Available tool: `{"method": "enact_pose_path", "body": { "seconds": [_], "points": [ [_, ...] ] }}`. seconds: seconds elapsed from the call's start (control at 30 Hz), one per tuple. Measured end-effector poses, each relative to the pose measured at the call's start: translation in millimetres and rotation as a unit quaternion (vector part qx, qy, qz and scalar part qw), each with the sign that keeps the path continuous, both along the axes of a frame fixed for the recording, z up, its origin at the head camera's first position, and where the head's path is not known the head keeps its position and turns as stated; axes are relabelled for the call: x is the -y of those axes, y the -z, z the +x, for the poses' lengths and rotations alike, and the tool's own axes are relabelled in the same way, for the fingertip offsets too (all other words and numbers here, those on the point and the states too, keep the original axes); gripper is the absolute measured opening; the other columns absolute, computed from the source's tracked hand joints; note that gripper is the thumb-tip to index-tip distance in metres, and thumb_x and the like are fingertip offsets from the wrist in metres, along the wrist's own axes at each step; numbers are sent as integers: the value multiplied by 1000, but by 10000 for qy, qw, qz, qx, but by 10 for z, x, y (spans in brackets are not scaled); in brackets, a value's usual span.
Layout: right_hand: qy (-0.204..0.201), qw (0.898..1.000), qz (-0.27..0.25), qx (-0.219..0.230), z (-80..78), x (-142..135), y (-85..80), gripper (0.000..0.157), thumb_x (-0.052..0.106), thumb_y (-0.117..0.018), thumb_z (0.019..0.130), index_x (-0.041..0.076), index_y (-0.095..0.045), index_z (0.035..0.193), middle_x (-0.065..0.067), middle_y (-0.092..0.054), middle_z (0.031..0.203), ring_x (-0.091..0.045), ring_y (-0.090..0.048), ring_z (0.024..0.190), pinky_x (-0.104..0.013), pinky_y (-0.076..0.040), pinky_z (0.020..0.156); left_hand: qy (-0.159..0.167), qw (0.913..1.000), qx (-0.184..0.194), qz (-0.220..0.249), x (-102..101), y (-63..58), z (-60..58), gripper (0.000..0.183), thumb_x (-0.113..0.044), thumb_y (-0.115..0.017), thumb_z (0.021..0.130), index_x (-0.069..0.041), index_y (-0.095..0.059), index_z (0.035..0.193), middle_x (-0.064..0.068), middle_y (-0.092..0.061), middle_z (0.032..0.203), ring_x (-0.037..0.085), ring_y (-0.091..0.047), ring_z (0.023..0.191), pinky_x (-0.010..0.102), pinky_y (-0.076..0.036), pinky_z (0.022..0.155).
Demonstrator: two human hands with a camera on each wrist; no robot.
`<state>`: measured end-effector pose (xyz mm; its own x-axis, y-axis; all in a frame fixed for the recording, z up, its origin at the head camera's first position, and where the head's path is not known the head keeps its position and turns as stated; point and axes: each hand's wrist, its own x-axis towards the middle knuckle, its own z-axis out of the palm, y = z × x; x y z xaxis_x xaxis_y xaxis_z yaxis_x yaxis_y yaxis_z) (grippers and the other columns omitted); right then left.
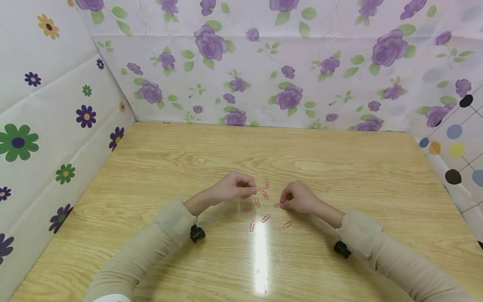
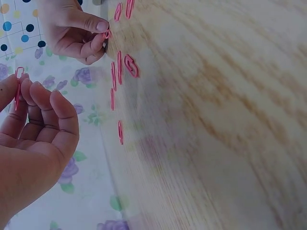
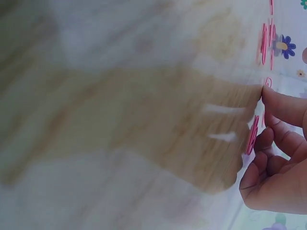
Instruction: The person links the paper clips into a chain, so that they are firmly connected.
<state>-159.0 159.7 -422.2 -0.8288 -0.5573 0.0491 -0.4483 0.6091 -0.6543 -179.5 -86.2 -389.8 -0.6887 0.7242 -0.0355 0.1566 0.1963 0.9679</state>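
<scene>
My left hand [image 1: 235,186] pinches a pink paper clip [image 1: 261,188] between thumb and forefinger. In the left wrist view, that clip is raised above the tabletop, its looped end pointing up in the picture. Across from it, my right hand [image 1: 300,198] pinches another pink paper clip [image 1: 277,205] by one end, low over the table. The right wrist view shows this clip's loop [image 3: 268,81] at the thumb tip. Several loose pink paper clips lie between and in front of the hands, among them one near the left fingers [image 1: 258,203] and one to the right [image 1: 287,224].
The wood-grain table [image 1: 188,147] meets a purple-flowered cloth wall [image 1: 260,63] at the back. A flower-patterned sheet [image 1: 49,109] stands at the left, a dotted one [image 1: 449,155] at the right. A bright light reflection [image 1: 260,260] lies on the table's near part.
</scene>
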Motion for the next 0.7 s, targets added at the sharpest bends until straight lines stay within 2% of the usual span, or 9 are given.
{"method": "enact_pose_path", "body": {
  "seconds": [0.1,0.23,0.33,0.47,0.6,0.7],
  "points": [
    [-83,9999,-7,-127,5,2,1,12,3,-74,72,6,-65,65,4,-59,64,-8,-47,62,-23,-40,58,-50,10000,22,-51,0,-1,5,13,1,-53,90,8,-58,81,21,-46,69,25,-42,62,31,-40,59],
    [56,9998,-95,193,20,-2,-18,12,5,-71,77,8,-63,69,4,-58,65,-8,-47,61,-24,-40,57,-94,9999,40,-112,-1,-15,14,12,3,-52,89,7,-59,80,24,-45,69,26,-42,62,31,-40,59],
    [217,9984,-187,484,27,-6,-36,11,7,-69,79,8,-62,72,4,-56,65,-9,-47,59,-23,-40,54,-117,9998,57,-125,-3,-11,11,12,2,-53,89,7,-58,80,20,-46,68,23,-42,62,31,-39,59],
    [153,9974,-496,490,25,-13,-48,3,4,-64,83,4,-62,85,1,-56,67,-9,-47,56,-23,-41,52,-112,9999,76,-106,-3,-11,13,15,-2,-54,90,12,-57,83,11,-48,66,18,-43,61,30,-39,58],
    [-5,9960,-795,400,18,-25,-49,18,-3,-55,86,0,-60,103,-2,-54,70,-10,-46,55,-23,-40,50,-74,9999,47,-84,1,-15,17,19,-3,-54,90,15,-55,86,6,-48,66,15,-45,61,27,-41,59],
    [2,9962,-773,398,12,-35,-39,22,-4,-50,87,2,-63,103,-4,-56,75,-11,-45,61,-24,-39,55,-59,10000,41,-67,4,-9,13,19,-3,-54,90,16,-55,87,4,-49,66,14,-45,61,26,-41,60]
  ]
}}
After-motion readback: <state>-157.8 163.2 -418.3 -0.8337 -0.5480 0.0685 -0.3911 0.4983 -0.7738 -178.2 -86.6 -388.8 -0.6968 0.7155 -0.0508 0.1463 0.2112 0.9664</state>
